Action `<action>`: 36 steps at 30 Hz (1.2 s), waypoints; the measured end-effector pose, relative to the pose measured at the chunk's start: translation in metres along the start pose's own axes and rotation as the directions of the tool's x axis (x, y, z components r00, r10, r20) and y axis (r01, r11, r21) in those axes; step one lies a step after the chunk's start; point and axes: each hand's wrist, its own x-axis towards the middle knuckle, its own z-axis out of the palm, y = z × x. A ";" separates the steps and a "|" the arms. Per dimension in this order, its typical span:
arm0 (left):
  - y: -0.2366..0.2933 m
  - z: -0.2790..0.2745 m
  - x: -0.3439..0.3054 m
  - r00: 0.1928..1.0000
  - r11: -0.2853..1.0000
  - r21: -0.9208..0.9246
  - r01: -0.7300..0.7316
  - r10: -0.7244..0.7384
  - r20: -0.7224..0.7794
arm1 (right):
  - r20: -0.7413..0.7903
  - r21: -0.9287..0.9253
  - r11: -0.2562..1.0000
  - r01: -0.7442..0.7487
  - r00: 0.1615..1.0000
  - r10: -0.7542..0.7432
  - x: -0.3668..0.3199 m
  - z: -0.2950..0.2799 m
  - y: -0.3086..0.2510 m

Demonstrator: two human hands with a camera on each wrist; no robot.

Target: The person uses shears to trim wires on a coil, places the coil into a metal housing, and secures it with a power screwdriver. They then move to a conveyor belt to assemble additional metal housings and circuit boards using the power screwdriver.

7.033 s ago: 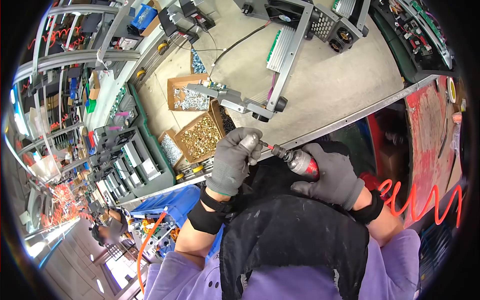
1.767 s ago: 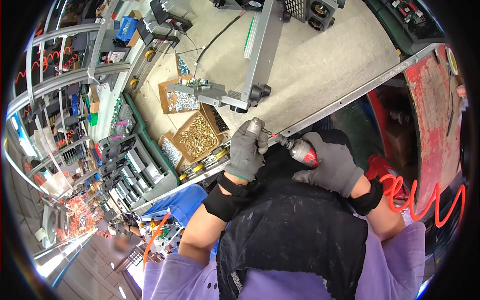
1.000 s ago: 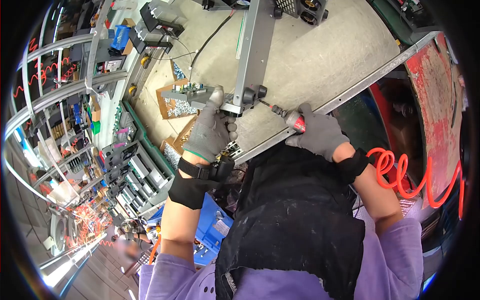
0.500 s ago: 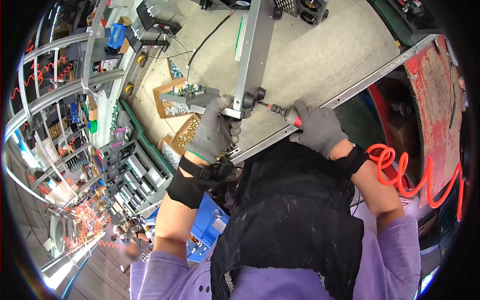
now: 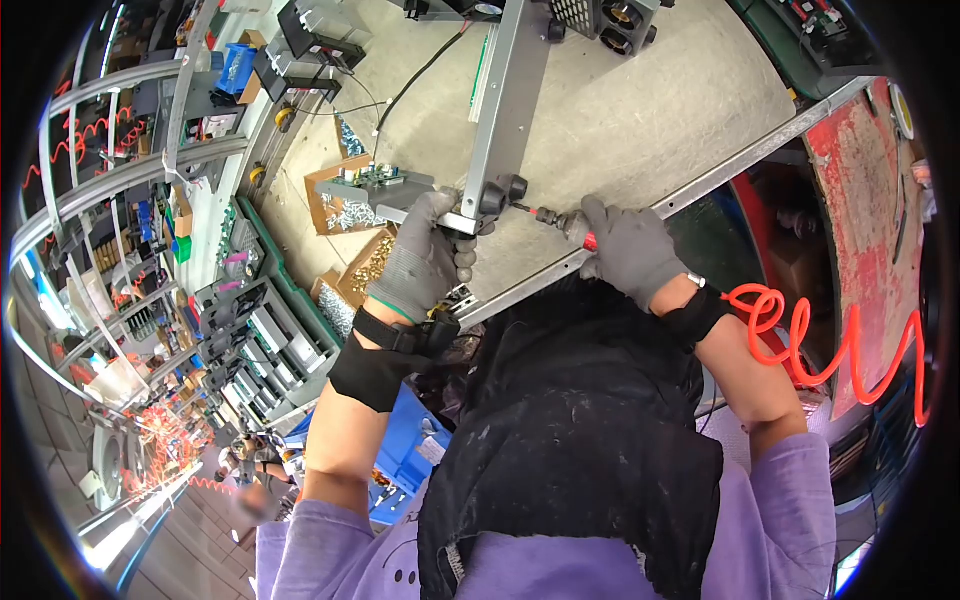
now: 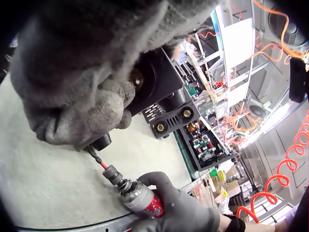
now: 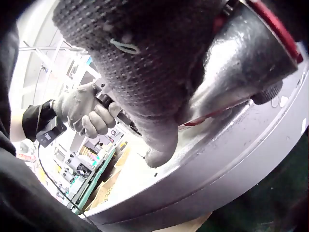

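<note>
A grey metal frame [image 5: 505, 110] with black round feet [image 5: 493, 198] at its near corner stands on the workbench. My gloved left hand [image 5: 420, 258] grips that corner, fingers curled round it; in the left wrist view the left hand [image 6: 72, 82] is large beside a black foot [image 6: 102, 141]. With my gloved right hand [image 5: 635, 250] I hold a red and silver power driver [image 5: 575, 228], also seen in the left wrist view as the driver [image 6: 140, 198]. Its bit points at the foot; whether they touch is unclear. The right wrist view shows the driver body [image 7: 241, 63] in the right hand [image 7: 140, 63].
Cardboard trays of brass-coloured screws [image 5: 372, 262] and silver screws [image 5: 350, 213] lie left of the frame. A black cable [image 5: 415, 75] crosses the bench [image 5: 650, 110]. A coiled orange-red hose [image 5: 860, 360] hangs at right. Blue bin [image 5: 405, 440] below the left forearm.
Both hands have moved from near the body to the frame's corner. The left hand has come to grip the corner, and the driver's bit is now close to the foot.
</note>
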 end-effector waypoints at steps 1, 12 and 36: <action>-0.001 0.002 -0.002 1.000 1.000 0.000 -0.002 0.002 0.001 | -0.001 -0.001 1.000 0.000 1.000 0.000 -0.001 -0.002 0.000; -0.049 0.061 0.003 0.967 0.987 -0.156 0.030 0.011 0.254 | 0.004 0.331 0.928 -0.170 0.984 0.179 -0.066 -0.070 0.044; 0.005 0.194 0.065 0.980 0.996 -0.077 -0.036 0.050 0.193 | 0.023 0.439 0.886 -0.148 0.988 0.153 -0.096 -0.151 0.143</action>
